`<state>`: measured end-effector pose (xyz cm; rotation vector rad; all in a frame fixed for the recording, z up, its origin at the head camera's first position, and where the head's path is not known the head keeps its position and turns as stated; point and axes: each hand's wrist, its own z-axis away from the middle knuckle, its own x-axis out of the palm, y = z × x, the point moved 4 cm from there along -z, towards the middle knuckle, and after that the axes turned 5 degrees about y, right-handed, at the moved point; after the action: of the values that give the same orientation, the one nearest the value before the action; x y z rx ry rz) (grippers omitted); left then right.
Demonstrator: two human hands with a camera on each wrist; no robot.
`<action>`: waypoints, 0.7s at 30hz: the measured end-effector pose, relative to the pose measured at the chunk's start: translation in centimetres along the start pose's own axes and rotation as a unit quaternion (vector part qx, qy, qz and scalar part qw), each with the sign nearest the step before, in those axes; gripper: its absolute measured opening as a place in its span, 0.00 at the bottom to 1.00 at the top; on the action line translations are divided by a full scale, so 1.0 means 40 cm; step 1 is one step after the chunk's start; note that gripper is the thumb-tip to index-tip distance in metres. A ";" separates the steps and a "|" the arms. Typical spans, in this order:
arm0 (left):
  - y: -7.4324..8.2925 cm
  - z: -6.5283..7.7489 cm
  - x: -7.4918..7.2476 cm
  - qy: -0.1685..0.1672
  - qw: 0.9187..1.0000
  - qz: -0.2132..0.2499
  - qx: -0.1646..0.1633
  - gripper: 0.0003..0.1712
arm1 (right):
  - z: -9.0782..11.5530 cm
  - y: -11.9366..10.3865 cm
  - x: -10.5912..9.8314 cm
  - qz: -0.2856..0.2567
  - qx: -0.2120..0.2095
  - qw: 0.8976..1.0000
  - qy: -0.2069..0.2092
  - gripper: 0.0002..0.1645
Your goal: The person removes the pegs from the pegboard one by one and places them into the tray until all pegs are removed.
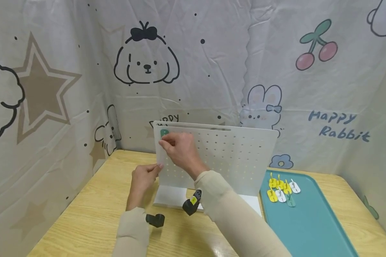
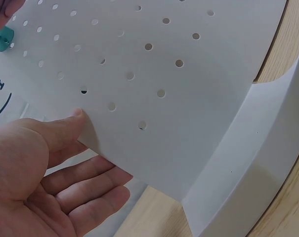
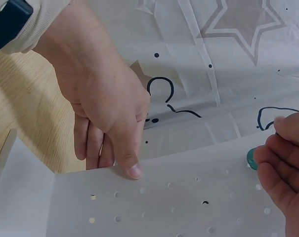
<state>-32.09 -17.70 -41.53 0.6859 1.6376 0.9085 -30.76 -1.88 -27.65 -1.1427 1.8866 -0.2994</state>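
A white pegboard (image 1: 234, 153) with rows of round holes stands upright on its white base. At its top left corner a green hook (image 1: 163, 132) lies against the front face. My right hand (image 1: 184, 150) pinches this hook between thumb and fingers; in the right wrist view the fingers cover most of the hook (image 3: 251, 159). Lower down, my left hand (image 1: 143, 180) grips the board's left edge. In the left wrist view its thumb presses on the front, while the other fingers sit behind the edge. Whether the hook's pegs are in the holes is hidden.
On the right, a teal tray (image 1: 308, 228) holds several yellow hooks (image 1: 272, 195), white hooks (image 1: 295, 187) and another green hook (image 1: 290, 201) near its far left corner. A printed curtain (image 1: 212, 71) hangs behind the wooden table (image 1: 83, 214).
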 end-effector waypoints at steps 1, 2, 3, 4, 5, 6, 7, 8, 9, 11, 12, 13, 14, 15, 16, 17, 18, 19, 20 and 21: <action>0.001 0.000 0.000 -0.001 1.000 -0.001 0.001 0.23 | 0.000 -0.001 -0.002 0.000 -0.002 1.000 -0.003 0.10; 0.001 -0.001 0.001 0.000 1.000 -0.002 0.001 0.23 | 0.001 -0.003 -0.006 0.001 -0.005 1.000 -0.007 0.10; 0.002 -0.001 0.001 0.000 1.000 -0.002 0.002 0.23 | 0.002 -0.005 -0.010 0.002 -0.008 1.000 -0.009 0.10; 0.004 -0.002 0.001 0.002 1.000 -0.003 0.002 0.23 | 0.002 -0.007 -0.014 0.002 -0.014 1.000 -0.012 0.10; 0.006 -0.002 0.000 0.003 1.000 -0.003 0.003 0.23 | 0.003 -0.010 -0.020 0.001 -0.021 1.000 -0.014 0.10; 0.007 -0.002 -0.001 0.004 1.000 -0.003 0.003 0.23 | 0.003 -0.012 -0.025 0.000 -0.030 0.999 -0.014 0.10; 0.008 -0.003 -0.001 0.006 1.000 -0.002 0.003 0.23 | 0.004 -0.014 -0.031 -0.002 -0.039 0.999 -0.015 0.10; 0.009 -0.003 -0.002 0.007 1.000 -0.002 0.001 0.23 | 0.005 -0.016 -0.037 -0.001 -0.047 0.999 -0.015 0.09; 0.010 -0.003 -0.003 0.008 1.000 -0.002 0.000 0.23 | 0.007 -0.016 -0.042 -0.001 -0.054 0.998 -0.015 0.09; 0.011 -0.003 -0.005 0.009 1.000 -0.003 -0.003 0.24 | 0.014 -0.013 -0.052 -0.001 -0.064 0.998 -0.015 0.08; 0.011 -0.003 -0.005 0.010 1.000 -0.004 -0.004 0.24 | 0.018 -0.010 -0.057 -0.004 -0.067 0.998 -0.016 0.07; 0.011 -0.002 -0.005 0.010 1.000 -0.005 -0.005 0.25 | 0.023 -0.007 -0.063 -0.008 -0.066 0.998 -0.018 0.07; 0.011 -0.002 -0.006 0.010 1.000 -0.005 -0.006 0.25 | 0.029 -0.002 -0.068 -0.010 -0.065 0.998 -0.019 0.07; 0.011 -0.001 -0.006 0.009 1.000 -0.006 -0.005 0.25 | 0.034 0.002 -0.074 -0.016 -0.066 0.998 -0.021 0.07; 0.011 -0.001 -0.005 0.007 1.000 -0.006 -0.006 0.25 | 0.040 0.007 -0.080 -0.021 -0.065 0.997 -0.022 0.06; 0.010 -0.001 -0.004 0.006 1.000 -0.006 -0.006 0.25 | 0.045 0.012 -0.085 -0.023 -0.064 0.997 -0.023 0.06; 0.009 -0.001 -0.004 0.004 1.000 -0.007 -0.007 0.25 | 0.051 0.018 -0.092 -0.025 -0.063 0.997 -0.025 0.06; 0.008 0.000 -0.004 0.003 1.000 -0.006 -0.007 0.25 | 0.057 0.024 -0.099 -0.026 -0.059 0.998 -0.027 0.06; 0.007 0.001 -0.003 0.003 1.000 -0.006 -0.009 0.25 | 0.063 0.030 -0.106 -0.026 -0.058 0.998 -0.027 0.06; 0.006 0.001 -0.003 0.002 1.000 -0.004 -0.009 0.25 | 0.069 0.036 -0.115 -0.025 -0.059 0.998 -0.025 0.05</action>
<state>-32.02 -17.65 -41.29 0.6640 1.6327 0.9185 -28.61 3.21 -27.52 -1.2651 1.8539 -0.1877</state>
